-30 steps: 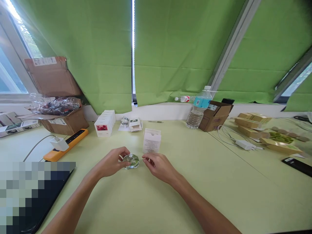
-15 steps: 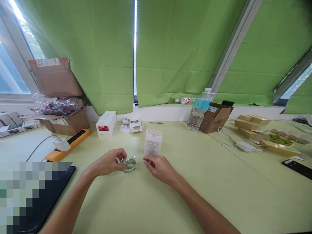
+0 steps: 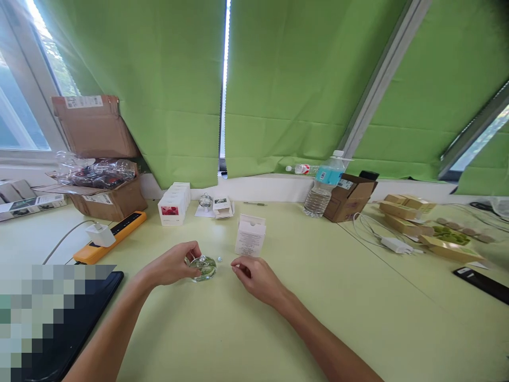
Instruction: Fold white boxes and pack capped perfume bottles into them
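My left hand (image 3: 170, 268) is closed around a small round glass bottle (image 3: 204, 268) with greenish liquid, which rests on the pale green table (image 3: 238, 329). My right hand (image 3: 256, 278) hovers just right of the bottle with its fingers curled, thumb and forefinger close together and nothing visible between them. A tiny pale bead or cap (image 3: 220, 259) lies on the table between the bottle and the right hand. An open white carton (image 3: 249, 237) with printed text stands just behind the right hand.
At the back stand a row of white boxes (image 3: 174, 204), another small glass bottle (image 3: 205, 200), a water bottle (image 3: 322, 188) and a brown box (image 3: 350, 197). On the left lie an orange power strip (image 3: 109, 236) and a dark tablet (image 3: 79, 302). A charger (image 3: 393, 244) and tan boxes (image 3: 409, 223) are on the right.
The bottle and my left hand shifted slightly left. My right hand drew away from the bottle's top. A tiny bead now lies on the table between them.
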`<state>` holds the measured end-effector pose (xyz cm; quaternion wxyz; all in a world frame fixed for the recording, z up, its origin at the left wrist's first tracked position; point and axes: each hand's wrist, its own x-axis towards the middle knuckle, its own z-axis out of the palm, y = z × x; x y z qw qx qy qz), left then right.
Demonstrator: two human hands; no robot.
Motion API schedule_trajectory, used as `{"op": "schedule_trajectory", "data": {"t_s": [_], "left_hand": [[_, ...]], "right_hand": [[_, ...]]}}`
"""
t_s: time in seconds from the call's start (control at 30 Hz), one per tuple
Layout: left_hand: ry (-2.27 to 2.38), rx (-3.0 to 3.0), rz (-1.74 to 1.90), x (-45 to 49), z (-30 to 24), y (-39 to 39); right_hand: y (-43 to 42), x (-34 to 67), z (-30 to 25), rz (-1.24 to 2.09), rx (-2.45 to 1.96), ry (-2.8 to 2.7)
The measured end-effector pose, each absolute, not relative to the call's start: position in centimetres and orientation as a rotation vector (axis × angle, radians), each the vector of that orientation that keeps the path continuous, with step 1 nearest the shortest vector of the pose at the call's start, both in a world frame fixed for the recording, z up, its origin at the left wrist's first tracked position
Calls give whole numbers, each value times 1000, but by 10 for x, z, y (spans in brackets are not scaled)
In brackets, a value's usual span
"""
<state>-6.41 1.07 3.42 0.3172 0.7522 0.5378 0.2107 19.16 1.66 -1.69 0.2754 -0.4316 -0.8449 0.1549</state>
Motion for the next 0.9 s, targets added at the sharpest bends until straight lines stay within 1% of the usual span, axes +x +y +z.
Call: {"op": "schedule_trajectory", "data": {"t_s": [0.23, 0.33, 0.43, 0.53, 0.67, 0.9], "left_hand": [[1376, 1999, 589, -64, 35, 10], [1375, 2002, 595, -64, 36, 9], [1356, 1999, 602, -64, 36, 9], [1341, 2011, 608, -65, 33, 10], [1351, 2022, 608, -65, 31, 12], [1378, 2016, 588, -62, 30, 11]], "right_hand": [[25, 183, -33, 745, -1287, -2100], [34, 184, -30, 982, -1399, -2013], [47, 181, -25, 1157, -1474, -2036], [60, 173, -24, 1226, -1520, -2095], [67, 166, -29, 1201, -1544, -2146], [57, 165, -37, 735, -1442, -2120]]}}
